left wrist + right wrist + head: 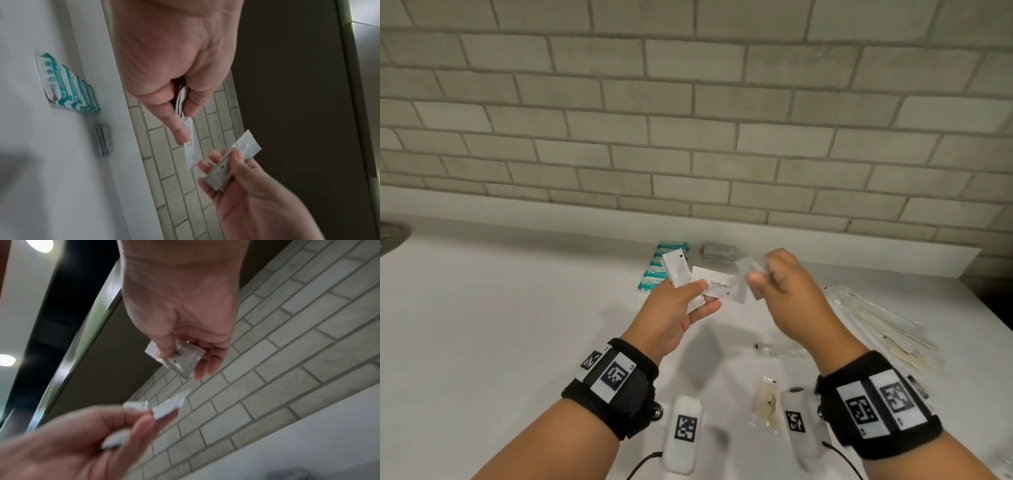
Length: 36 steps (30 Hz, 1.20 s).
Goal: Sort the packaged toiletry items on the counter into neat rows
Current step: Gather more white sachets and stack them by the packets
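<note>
While both hands hover above the white worktop (517,325), left hand (671,318) pinching a fan of white toothpaste sachets (719,284) between thumb and fingers, right hand (787,291) just beside it, curled round a clear-wrapped small packet (751,270). Beyond the left hand: row of teal packets (659,270), overlapped; beyond the gap between the hands: grey packet stack (720,251). Right of the right hand: long clear-wrapped items (887,325); near the right wrist: beige sachet (768,401).

Grey brick-tile wall (688,102), white counter (500,325), perhaps 2 ceiling lights (40,244)
</note>
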Each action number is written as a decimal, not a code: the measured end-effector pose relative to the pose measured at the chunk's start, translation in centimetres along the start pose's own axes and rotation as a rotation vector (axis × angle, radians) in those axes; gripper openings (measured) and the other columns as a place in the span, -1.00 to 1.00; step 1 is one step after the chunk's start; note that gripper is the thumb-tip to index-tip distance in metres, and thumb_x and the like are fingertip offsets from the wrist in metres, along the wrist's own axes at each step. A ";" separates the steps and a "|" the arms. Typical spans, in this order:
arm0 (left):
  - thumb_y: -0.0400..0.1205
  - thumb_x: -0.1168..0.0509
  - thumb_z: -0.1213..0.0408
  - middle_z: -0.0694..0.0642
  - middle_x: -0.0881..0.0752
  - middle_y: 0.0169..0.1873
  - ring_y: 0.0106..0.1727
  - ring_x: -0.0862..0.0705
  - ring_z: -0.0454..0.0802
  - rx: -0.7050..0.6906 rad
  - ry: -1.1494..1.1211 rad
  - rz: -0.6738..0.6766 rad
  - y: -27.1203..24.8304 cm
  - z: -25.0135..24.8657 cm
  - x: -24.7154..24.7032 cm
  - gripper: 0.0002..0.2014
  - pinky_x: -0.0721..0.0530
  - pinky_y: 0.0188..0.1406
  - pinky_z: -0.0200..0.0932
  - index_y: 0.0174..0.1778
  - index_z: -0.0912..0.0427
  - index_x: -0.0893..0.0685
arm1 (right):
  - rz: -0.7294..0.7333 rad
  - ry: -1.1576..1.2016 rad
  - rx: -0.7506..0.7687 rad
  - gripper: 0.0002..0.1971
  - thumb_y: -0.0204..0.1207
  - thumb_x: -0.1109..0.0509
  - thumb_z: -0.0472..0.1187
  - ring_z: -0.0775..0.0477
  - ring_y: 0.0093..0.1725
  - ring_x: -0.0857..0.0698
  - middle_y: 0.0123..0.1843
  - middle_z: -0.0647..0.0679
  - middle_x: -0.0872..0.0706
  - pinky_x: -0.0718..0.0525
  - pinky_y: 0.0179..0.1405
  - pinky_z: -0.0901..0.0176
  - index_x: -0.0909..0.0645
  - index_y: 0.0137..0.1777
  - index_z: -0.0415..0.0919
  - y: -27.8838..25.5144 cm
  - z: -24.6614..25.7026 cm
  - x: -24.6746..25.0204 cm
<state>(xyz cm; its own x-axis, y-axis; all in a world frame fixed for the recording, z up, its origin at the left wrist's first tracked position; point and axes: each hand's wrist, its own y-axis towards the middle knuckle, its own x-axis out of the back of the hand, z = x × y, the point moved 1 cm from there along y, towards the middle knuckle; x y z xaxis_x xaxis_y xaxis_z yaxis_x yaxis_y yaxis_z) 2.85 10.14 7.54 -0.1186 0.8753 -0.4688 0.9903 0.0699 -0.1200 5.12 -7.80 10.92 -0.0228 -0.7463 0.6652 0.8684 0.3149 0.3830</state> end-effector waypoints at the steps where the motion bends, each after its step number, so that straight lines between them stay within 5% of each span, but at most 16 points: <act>1: 0.64 -0.29 0.50 0.28 -0.71 0.04 -0.13 -0.73 0.07 0.006 0.010 0.011 0.0 0.0 0.1 -0.74 -0.82 -0.10 -0.07 0.25 0.35 -0.58 | 0.020 0.023 -0.044 -0.82 0.65 -0.28 -0.17 0.05 -0.12 -0.55 -0.08 0.07 -0.47 -0.44 -0.15 0.40 -0.52 -0.19 -0.16 0.3 0.3 0.3; 4: 0.63 -0.32 0.47 0.19 -0.74 -0.04 -0.12 -0.75 0.02 0.037 0.048 0.097 -0.2 0.1 0.1 -0.75 -0.82 -0.10 -0.11 0.22 0.30 -0.62 | 0.183 0.007 -0.131 -0.96 0.59 -0.37 -0.15 0.01 -0.13 -0.62 -0.06 0.06 -0.59 -0.56 -0.16 0.15 -0.56 -0.05 -0.04 0.7 1.7 -0.5; 6: 0.64 -0.31 0.43 0.17 -0.78 -0.02 -0.08 -0.80 0.01 0.074 0.061 0.133 -0.3 0.0 0.3 -0.76 -0.81 -0.08 -0.11 0.22 0.26 -0.65 | 0.226 0.013 -0.208 -0.76 0.52 -0.45 -0.18 0.07 -0.21 -0.59 -0.16 0.14 -0.57 -0.51 -0.27 0.18 -0.52 0.09 0.12 0.5 1.8 -2.0; 9: 0.72 -0.16 0.36 0.32 -0.77 0.10 0.06 -0.80 0.21 0.184 -0.059 0.130 -0.2 -0.3 1.7 -0.74 -0.81 -0.02 -0.02 0.26 0.33 -0.62 | 0.162 0.004 -0.351 -0.58 0.53 -0.44 -0.20 0.02 -0.08 -0.58 -0.03 0.11 -0.53 -0.45 -0.21 0.21 -0.46 0.34 0.10 0.5 1.1 -2.9; 13: 0.72 -0.06 0.44 0.40 -0.74 0.17 0.17 -0.75 0.32 0.223 -0.093 0.179 -0.2 -0.5 3.7 -0.67 -0.77 0.01 -0.01 0.37 0.35 -0.52 | 0.063 -0.034 -0.380 -0.90 0.59 -0.36 -0.18 -0.11 -0.16 -0.58 -0.12 -0.07 -0.60 -0.43 -0.35 0.16 -0.54 0.01 -0.19 0.7 0.2 -2.2; 19: 0.63 -0.33 0.42 0.13 -0.78 0.13 0.02 -0.82 0.00 0.083 0.135 0.141 0.3 0.2 4.2 -0.65 -0.81 -0.15 -0.10 0.34 0.14 -0.61 | 0.140 0.462 -0.385 -0.83 0.54 -0.45 -0.26 -0.04 -0.16 -0.71 -0.10 -0.04 -0.77 -0.61 -0.21 0.14 -0.65 0.12 -0.16 1.0 1.9 -3.6; 21: 0.65 -0.31 0.38 0.12 -0.80 0.07 0.01 -0.82 0.02 0.072 0.168 0.156 0.4 0.3 4.0 -0.73 -0.81 -0.14 -0.11 0.25 0.09 -0.65 | 0.163 0.503 -0.330 -0.87 0.53 -0.46 -0.30 0.05 -0.20 -0.70 -0.14 0.00 -0.76 -0.59 -0.24 0.25 -0.69 0.01 -0.07 1.1 2.5 -4.7; 24: 0.73 -0.19 0.18 0.25 -0.80 0.04 -0.01 -0.82 0.14 0.111 0.156 0.135 0.8 0.2 4.2 -0.72 -0.80 -0.14 -0.12 0.28 0.22 -0.61 | -0.058 0.368 -0.121 -0.69 0.50 -0.46 -0.39 0.29 -0.19 -0.60 -0.14 0.08 -0.57 -0.51 -0.17 0.53 -0.68 -0.21 0.12 1.5 2.8 -4.9; 28: 0.71 -0.22 0.24 0.12 -0.81 -0.02 -0.06 -0.82 0.04 0.111 0.071 0.097 1.5 0.1 4.8 -0.70 -0.80 -0.18 -0.15 0.33 0.24 -0.61 | 0.172 0.046 0.073 -0.60 0.43 -0.46 -0.55 -0.04 -0.07 -0.60 -0.18 0.05 -0.44 -0.68 -0.02 0.35 -0.85 -0.09 0.03 0.8 1.9 -5.1; 32: 0.64 -0.32 0.41 0.14 -0.75 0.15 0.05 -0.76 0.00 0.006 0.123 -0.001 2.2 0.4 4.6 -0.65 -0.75 -0.02 -0.11 0.35 0.13 -0.63 | 0.289 0.091 -0.150 -0.75 0.53 -0.43 -0.37 -0.01 -0.13 -0.61 -0.14 0.04 -0.52 -0.53 -0.13 0.33 -0.77 0.01 0.02 0.0 1.0 -4.5; 36: 0.64 -0.31 0.41 0.08 -0.78 0.01 0.01 -0.77 -0.02 -0.078 0.174 -0.052 2.1 1.1 3.7 -0.72 -0.77 0.01 -0.12 0.26 0.15 -0.66 | 0.218 0.312 -0.351 -0.80 0.58 -0.40 -0.22 0.01 -0.08 -0.75 -0.03 0.07 -0.79 -0.68 -0.06 0.13 -0.68 0.17 -0.01 0.2 0.2 -4.3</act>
<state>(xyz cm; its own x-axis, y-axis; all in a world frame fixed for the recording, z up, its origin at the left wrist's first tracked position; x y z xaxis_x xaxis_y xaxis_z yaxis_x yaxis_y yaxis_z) 4.38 13.01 4.62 -0.1624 0.9386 -0.3045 0.9865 0.1485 -0.0685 5.24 -4.41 8.28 0.2795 -0.8417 0.4621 0.9516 0.3067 -0.0169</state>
